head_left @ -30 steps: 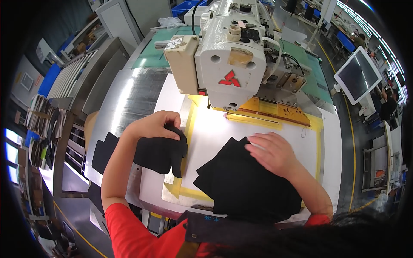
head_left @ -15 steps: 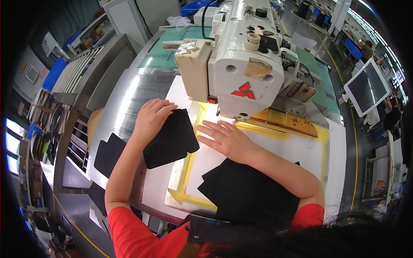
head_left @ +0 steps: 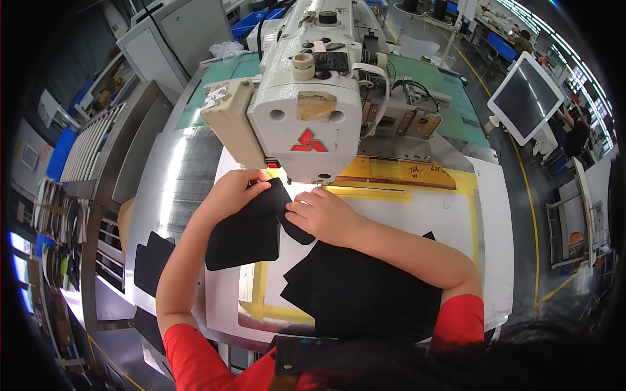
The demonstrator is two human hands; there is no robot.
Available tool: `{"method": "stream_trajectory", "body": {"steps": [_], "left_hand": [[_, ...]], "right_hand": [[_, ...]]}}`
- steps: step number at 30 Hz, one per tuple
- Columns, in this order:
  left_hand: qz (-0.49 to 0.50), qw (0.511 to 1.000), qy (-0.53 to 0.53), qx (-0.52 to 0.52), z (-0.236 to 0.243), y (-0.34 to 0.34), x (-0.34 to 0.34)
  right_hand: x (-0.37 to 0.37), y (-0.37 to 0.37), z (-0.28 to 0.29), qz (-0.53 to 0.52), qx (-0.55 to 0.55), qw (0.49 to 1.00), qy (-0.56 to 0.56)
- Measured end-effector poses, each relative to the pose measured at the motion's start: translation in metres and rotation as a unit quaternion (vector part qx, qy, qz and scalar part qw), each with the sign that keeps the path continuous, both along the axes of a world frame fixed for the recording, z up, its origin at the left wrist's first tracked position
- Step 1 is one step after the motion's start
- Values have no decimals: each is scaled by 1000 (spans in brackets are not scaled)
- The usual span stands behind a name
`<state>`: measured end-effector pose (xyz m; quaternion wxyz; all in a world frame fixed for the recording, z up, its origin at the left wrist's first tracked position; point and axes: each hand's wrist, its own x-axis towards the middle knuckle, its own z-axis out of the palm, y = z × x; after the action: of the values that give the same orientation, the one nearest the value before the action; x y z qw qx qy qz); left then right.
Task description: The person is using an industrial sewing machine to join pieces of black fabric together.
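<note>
My left hand (head_left: 236, 190) grips the top edge of a small black fabric piece (head_left: 248, 231) just under the head of a white industrial sewing machine (head_left: 306, 111). My right hand (head_left: 321, 215) pinches the same piece at its right edge, next to the machine's needle area. Both hands hold it over a white template board with a yellow border (head_left: 404, 208). A larger black fabric piece (head_left: 362, 293) lies on the board under my right forearm.
More black fabric pieces (head_left: 153, 260) lie on the metal table (head_left: 169, 176) at the left. A monitor (head_left: 527, 98) stands at the right. Grey cabinets (head_left: 163, 39) and blue bins stand behind. Another person is at the far right.
Both hands moved the small black piece up and right toward the machine head. My right hand left the big black piece and came onto the small one.
</note>
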<state>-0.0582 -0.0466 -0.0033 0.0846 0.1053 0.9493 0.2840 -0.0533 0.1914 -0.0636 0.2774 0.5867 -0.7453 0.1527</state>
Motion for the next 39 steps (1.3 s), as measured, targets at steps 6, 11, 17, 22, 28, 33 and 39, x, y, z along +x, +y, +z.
{"method": "stream_trajectory", "body": {"steps": [6,11,17,22,28,33,39], "left_hand": [[-69,947,314,7,-60,4,-56],[-69,917,391,25,-54,5,-45],[-187,950,250,-20,-40,48,26],[-269,930,243,-59,-46,105,42],[-210,937,249,-128,-53,131,39],[-185,931,277,-147,-56,144,34],[-153,936,273,-160,-58,153,32]], "right_hand": [[-6,12,-13,-108,96,989,10],[-4,54,1,-169,67,983,30],[2,149,0,-318,99,941,63],[16,149,15,-329,101,939,0],[50,141,4,-272,43,947,-167],[38,139,-2,-275,56,938,-203],[34,143,-3,-286,71,936,-194]]}}
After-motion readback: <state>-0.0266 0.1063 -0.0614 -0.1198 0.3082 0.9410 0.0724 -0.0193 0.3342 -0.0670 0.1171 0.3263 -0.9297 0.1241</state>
